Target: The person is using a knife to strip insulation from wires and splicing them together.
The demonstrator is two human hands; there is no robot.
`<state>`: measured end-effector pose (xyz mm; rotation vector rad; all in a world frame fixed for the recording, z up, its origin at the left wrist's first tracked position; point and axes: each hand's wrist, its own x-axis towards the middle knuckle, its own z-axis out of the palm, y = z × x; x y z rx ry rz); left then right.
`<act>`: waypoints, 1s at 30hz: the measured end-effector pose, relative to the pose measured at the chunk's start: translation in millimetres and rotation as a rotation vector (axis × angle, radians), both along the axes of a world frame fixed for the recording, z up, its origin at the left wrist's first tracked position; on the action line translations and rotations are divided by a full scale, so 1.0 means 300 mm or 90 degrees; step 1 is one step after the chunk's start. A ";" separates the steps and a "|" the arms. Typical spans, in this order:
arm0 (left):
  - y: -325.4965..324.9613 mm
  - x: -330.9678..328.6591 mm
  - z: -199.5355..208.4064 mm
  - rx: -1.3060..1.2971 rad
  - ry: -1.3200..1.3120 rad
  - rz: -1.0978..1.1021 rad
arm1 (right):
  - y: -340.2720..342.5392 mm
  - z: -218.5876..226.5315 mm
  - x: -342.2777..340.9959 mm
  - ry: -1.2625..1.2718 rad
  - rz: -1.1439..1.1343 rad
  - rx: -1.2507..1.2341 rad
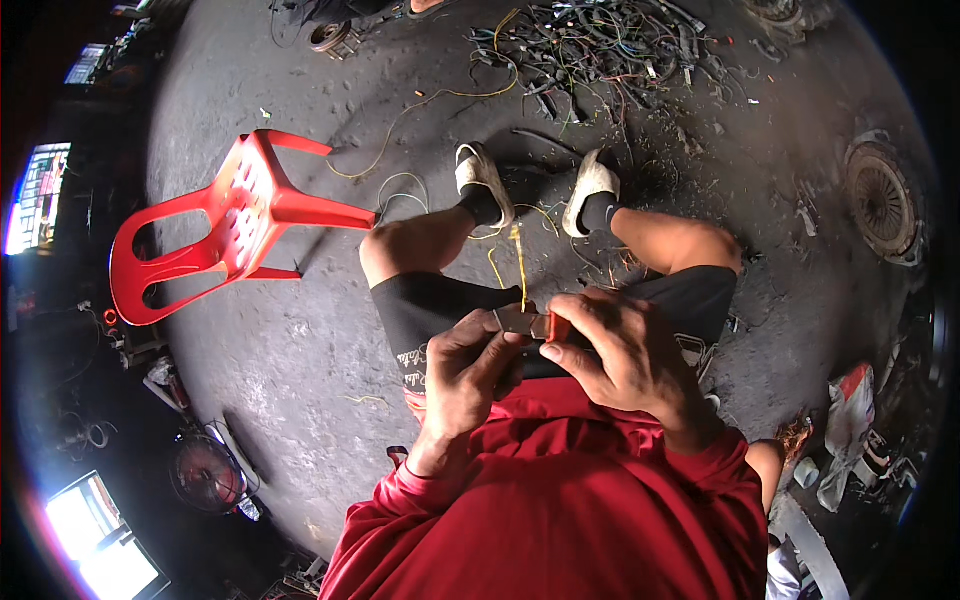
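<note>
In front of my lap my right hand point(630, 355) is closed around the orange handle of a knife point(558, 328). Its broad, short metal blade points left toward my other hand. My left hand point(462, 375) is closed in a pinch by the blade, thumb and forefinger near its tip. A thin yellow wire point(521, 268) runs from the floor between my shoes up to the blade and my left fingers. Its upper end is hidden there.
A red plastic chair point(240, 215) lies tipped over at left. Ahead is a tangled heap of wires point(610, 55), with a loose yellow wire point(440, 97) trailing from it. A round metal clutch part point(882, 200) stands far right; a fan point(210, 472) is at lower left.
</note>
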<state>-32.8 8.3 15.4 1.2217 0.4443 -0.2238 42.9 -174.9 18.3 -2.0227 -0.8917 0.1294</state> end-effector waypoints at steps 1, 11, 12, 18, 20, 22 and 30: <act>-0.003 0.000 0.002 0.000 0.000 -0.001 | 0.005 0.001 0.002 0.005 0.004 -0.011; -0.009 0.007 0.030 -0.034 -0.002 -0.001 | 0.017 0.000 0.005 -0.003 0.013 -0.023; -0.011 0.009 0.032 -0.034 -0.001 0.006 | 0.017 0.002 0.005 -0.004 0.010 -0.025; -0.003 -0.006 0.016 -0.101 0.010 0.010 | 0.015 -0.006 0.008 -0.037 -0.005 0.000; 0.009 -0.001 0.024 -0.105 0.039 0.013 | 0.011 -0.007 0.012 -0.043 -0.001 -0.009; 0.012 -0.005 0.032 -0.108 0.068 0.017 | -0.003 -0.019 0.019 -0.027 -0.038 -0.017; -0.004 0.004 0.025 -0.097 0.040 0.044 | -0.070 -0.049 0.040 0.055 -0.098 0.060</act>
